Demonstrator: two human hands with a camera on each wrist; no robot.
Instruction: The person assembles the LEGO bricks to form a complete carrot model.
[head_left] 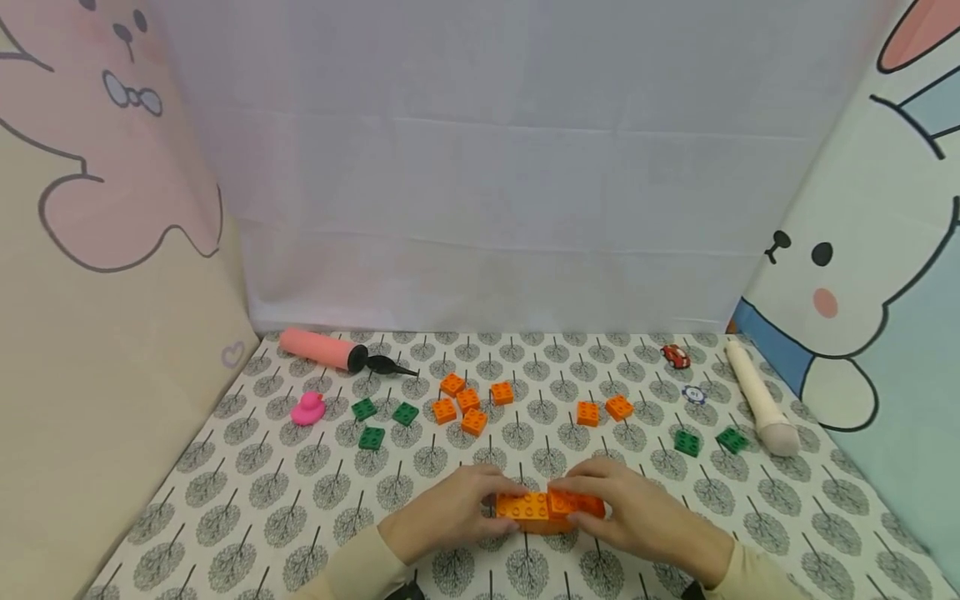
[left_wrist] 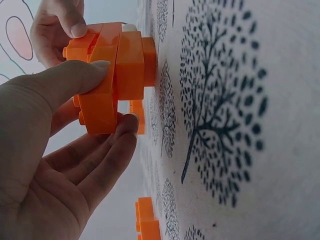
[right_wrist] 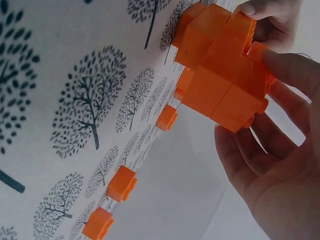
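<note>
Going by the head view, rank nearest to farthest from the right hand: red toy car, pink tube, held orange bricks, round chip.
1. Orange bricks: touching the right hand.
2. Round chip: right side.
3. Red toy car: back right.
4. Pink tube: back left.

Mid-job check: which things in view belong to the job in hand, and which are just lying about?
In the job:
orange block stack, gripped by left hand and right hand
loose orange blocks, probably: they match

Apparently just lying about:
green blocks
pink duck
pink-and-black pump-like thing
red toy car
round chip
pale rod
</note>
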